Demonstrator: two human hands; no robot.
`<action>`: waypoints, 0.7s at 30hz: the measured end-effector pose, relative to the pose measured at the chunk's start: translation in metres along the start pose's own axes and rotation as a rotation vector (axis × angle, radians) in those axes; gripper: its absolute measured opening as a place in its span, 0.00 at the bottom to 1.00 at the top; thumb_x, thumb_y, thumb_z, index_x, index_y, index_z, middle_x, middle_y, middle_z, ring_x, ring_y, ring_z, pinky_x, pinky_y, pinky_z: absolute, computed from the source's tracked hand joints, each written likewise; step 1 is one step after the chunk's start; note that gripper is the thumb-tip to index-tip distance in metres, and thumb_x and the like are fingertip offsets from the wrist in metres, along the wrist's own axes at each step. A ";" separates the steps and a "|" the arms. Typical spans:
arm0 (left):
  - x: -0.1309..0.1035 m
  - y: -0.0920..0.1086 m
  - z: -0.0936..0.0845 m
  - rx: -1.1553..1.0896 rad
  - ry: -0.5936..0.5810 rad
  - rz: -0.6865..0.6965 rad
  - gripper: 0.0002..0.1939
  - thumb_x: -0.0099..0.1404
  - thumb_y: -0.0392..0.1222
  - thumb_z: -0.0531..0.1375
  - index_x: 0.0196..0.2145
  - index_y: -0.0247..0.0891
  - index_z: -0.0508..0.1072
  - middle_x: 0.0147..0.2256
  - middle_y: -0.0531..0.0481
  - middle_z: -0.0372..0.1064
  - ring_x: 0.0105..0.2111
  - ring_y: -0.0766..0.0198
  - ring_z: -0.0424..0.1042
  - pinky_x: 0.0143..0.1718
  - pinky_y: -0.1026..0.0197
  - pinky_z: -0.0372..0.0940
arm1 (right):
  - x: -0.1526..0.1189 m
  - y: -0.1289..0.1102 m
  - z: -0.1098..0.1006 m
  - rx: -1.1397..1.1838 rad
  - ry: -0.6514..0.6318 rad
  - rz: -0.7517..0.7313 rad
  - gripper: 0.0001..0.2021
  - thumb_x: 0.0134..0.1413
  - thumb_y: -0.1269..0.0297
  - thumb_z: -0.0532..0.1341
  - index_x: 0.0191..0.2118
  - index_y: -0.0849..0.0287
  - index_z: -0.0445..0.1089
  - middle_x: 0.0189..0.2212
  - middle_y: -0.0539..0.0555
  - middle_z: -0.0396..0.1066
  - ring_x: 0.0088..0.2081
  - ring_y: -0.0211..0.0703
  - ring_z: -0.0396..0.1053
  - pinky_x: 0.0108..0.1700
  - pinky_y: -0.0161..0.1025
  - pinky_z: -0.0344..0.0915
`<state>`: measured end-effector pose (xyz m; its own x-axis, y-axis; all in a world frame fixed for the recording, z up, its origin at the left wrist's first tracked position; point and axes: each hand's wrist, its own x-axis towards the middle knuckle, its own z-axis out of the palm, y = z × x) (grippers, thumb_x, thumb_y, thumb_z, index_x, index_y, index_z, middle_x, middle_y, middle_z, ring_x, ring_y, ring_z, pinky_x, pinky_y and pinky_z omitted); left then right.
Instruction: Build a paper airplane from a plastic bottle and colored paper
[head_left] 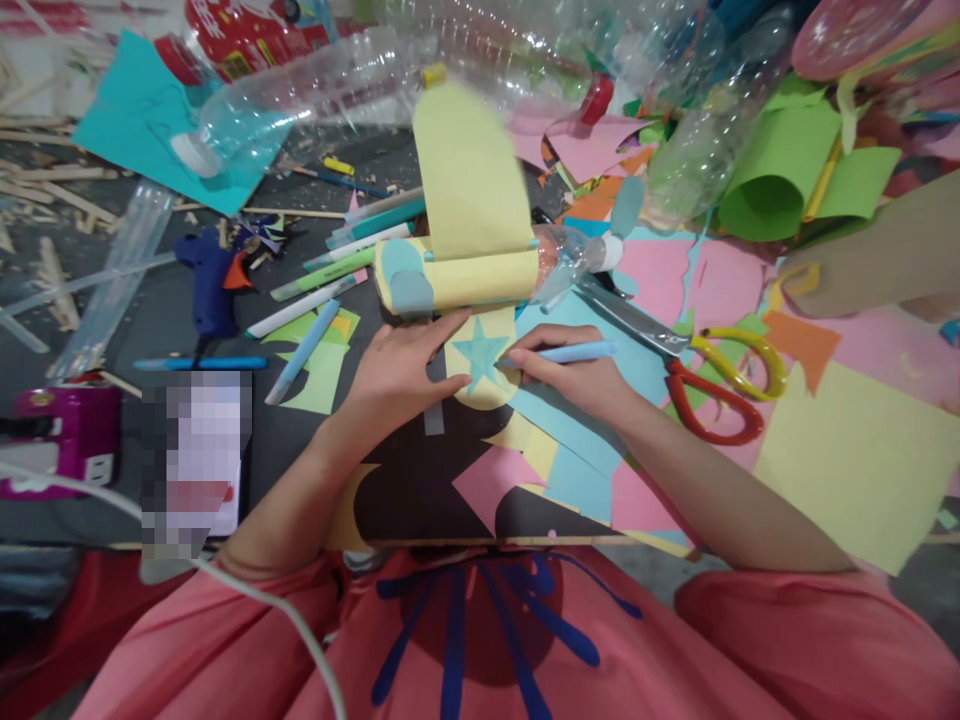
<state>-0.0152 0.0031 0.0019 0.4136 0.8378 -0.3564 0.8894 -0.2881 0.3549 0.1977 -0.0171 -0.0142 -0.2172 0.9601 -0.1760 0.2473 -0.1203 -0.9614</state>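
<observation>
A yellow paper flap (pixel 491 395) lies on the dark table with a blue-green star (pixel 480 352) coloured on it. My left hand (pixel 397 370) rests flat beside the star, thumb and forefinger spread along the paper's left edge. In my right hand (pixel 566 365) is a light blue marker (pixel 581 352), its tip at the star's right side. Just beyond both hands lies a plastic bottle (pixel 577 250) wrapped in yellow paper (pixel 480 280), with pale blue round patches on its left end. A tall yellow paper fin (pixel 472 170) stands up from the wrap.
Scissors (pixel 675 350) with red and yellow handles lie right of my right hand. Several markers (pixel 322 270), a blue glue gun (pixel 210 280) and a phone (pixel 217 450) are to the left. Clear bottles (pixel 315 90) line the back. Paper scraps (pixel 495 480) surround the hands.
</observation>
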 end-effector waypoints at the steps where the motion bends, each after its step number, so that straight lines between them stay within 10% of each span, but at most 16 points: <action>1: 0.000 0.000 0.000 0.001 0.001 0.002 0.34 0.64 0.50 0.60 0.65 0.45 0.61 0.40 0.48 0.73 0.43 0.55 0.70 0.52 0.56 0.59 | 0.000 0.000 0.000 -0.003 0.000 -0.004 0.10 0.50 0.60 0.65 0.24 0.59 0.73 0.21 0.50 0.72 0.24 0.35 0.65 0.28 0.36 0.62; 21: -0.001 -0.002 0.001 -0.011 0.031 0.002 0.33 0.63 0.50 0.60 0.65 0.46 0.61 0.39 0.49 0.71 0.43 0.55 0.70 0.47 0.59 0.61 | 0.000 0.004 -0.001 -0.098 -0.069 -0.047 0.12 0.50 0.59 0.62 0.21 0.60 0.71 0.20 0.52 0.72 0.23 0.36 0.63 0.28 0.36 0.60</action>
<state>-0.0168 0.0023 0.0011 0.4091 0.8512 -0.3286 0.8863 -0.2850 0.3651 0.1994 -0.0173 -0.0178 -0.2943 0.9441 -0.1482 0.3259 -0.0466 -0.9443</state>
